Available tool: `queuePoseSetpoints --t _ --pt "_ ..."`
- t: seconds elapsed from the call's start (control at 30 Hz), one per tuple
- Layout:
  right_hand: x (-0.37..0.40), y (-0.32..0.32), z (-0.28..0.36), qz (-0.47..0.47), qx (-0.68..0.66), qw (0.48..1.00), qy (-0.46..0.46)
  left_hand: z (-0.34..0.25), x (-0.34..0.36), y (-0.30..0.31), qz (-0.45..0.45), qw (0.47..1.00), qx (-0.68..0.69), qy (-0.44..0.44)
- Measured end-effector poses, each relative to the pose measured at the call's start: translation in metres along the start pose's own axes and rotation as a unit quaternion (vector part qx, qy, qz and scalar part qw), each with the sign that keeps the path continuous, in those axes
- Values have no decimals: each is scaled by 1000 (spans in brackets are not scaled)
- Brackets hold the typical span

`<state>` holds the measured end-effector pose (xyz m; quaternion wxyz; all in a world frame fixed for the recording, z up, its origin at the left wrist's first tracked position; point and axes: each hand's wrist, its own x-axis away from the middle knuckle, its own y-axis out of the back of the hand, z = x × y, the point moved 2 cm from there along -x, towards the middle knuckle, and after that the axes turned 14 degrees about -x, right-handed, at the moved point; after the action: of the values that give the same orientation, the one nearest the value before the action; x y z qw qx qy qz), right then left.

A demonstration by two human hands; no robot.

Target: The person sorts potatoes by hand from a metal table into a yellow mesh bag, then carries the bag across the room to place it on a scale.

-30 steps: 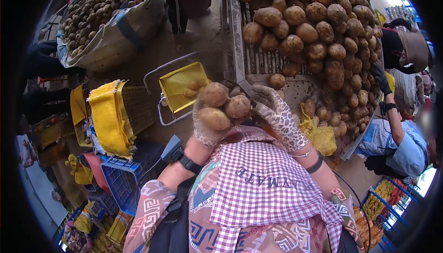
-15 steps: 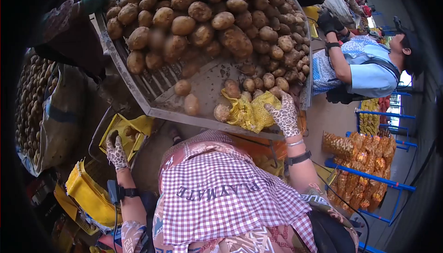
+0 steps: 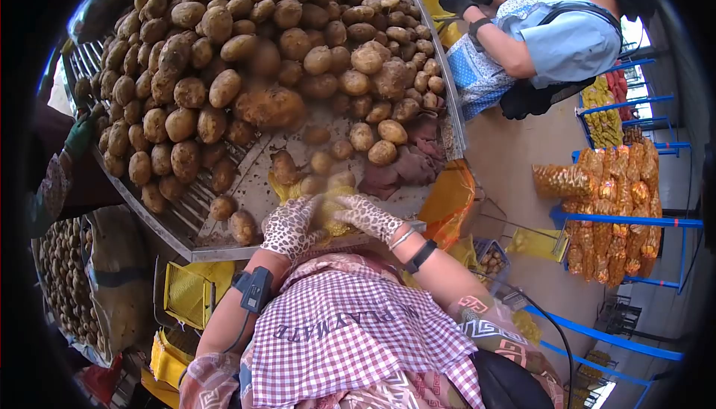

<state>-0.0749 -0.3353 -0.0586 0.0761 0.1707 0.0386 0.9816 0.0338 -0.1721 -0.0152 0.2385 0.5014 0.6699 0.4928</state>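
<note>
At the near desk (image 3: 181, 239) edge, the left hand (image 3: 289, 228) and right hand (image 3: 365, 217) both pinch a yellow bag (image 3: 329, 217) in curled fingers, the bag seemingly unfilled, while the potatoes (image 3: 246, 51) lie heaped beyond.

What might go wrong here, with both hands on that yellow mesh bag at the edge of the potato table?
1. A potato lies close to the table's rim, right beside the left hand; a nudge might send it over the edge.
2. The potato heap rises just behind the yellow mesh bag, which the right hand also rests on; loose ones may roll down against the hands.
</note>
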Motion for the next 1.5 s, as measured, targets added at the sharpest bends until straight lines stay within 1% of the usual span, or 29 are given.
queuePoseSetpoints --t 0.03,0.1,0.17,0.23,0.37,0.47,0.5,0.57,0.6,0.67,0.7,0.77,0.8,0.83,0.87,0.9,0.93,1.03,1.07,1.13,1.17,1.2,1.27,1.3,1.37,1.4,1.43,1.47,1.5 --pt "7 21 18 72 -83 994 -27 -1 -5 -3 3 1000 -2 1" --pt "8 68 19 -59 -233 959 -151 0 -14 -19 166 984 -60 17" --pt "-7 120 18 -277 -14 958 -75 -10 -25 -21 111 991 -74 -1" --pt "-27 150 23 -297 242 923 -24 -25 -45 -20 219 971 -99 15" --pt "-63 154 13 -295 340 891 -51 -30 -59 -37 217 970 -110 -5" --pt "-66 169 27 -249 276 916 -150 -16 -47 6 204 977 -45 -36" --pt "-67 176 14 -281 299 905 -110 -9 -45 20 208 976 -46 -37" --pt "-64 181 25 -290 22 955 -62 7 -45 47 68 990 86 92" --pt "-69 188 -1 -277 -136 949 64 8 -50 52 70 989 89 95" --pt "-56 157 40 -258 -98 958 70 9 -59 64 -97 916 360 150" --pt "-50 137 61 -241 -59 966 78 8 -65 55 -96 917 358 149" --pt "-45 107 74 -52 34 981 185 3 -81 25 -66 711 694 93" --pt "-41 104 89 -51 41 993 97 -10 -77 37 -1 512 836 196" --pt "-39 107 85 -53 40 993 94 -3 -73 26 3 511 836 198" --pt "-38 115 78 -88 227 966 89 8 -66 4 29 399 896 195" --pt "-37 123 70 -118 408 902 83 12 -61 -8 52 280 940 186" --pt "-37 125 58 -54 459 885 51 8 -53 -1 40 280 932 226" --pt "-45 123 34 -31 500 865 4 9 -40 -15 71 263 938 214" --pt "-46 126 32 -28 501 865 7 10 -34 -17 70 308 930 186" --pt "-47 136 41 -110 300 947 13 5 -33 -7 80 299 938 158" --pt "-47 139 42 -106 302 947 15 2 -34 -2 94 291 943 131" --pt "-48 144 42 -96 80 992 -32 1 -37 3 90 289 944 129" --pt "-45 141 42 -84 -283 951 -93 -4 -41 11 100 323 938 75" --pt "-42 135 52 -81 -281 952 -93 -7 -45 12 97 322 939 73" --pt "-35 115 69 -26 -473 862 -181 -13 -52 16 123 361 922 69" --pt "-41 106 64 -57 -276 958 -53 -18 -51 28 137 349 924 81" --pt "-45 108 62 -54 -278 958 -53 -16 -50 23 135 350 923 83" --pt "-52 118 65 -66 -68 995 13 -13 -49 10 144 330 929 83" --pt "-55 121 76 -75 146 983 80 -11 -49 4 152 311 935 80"
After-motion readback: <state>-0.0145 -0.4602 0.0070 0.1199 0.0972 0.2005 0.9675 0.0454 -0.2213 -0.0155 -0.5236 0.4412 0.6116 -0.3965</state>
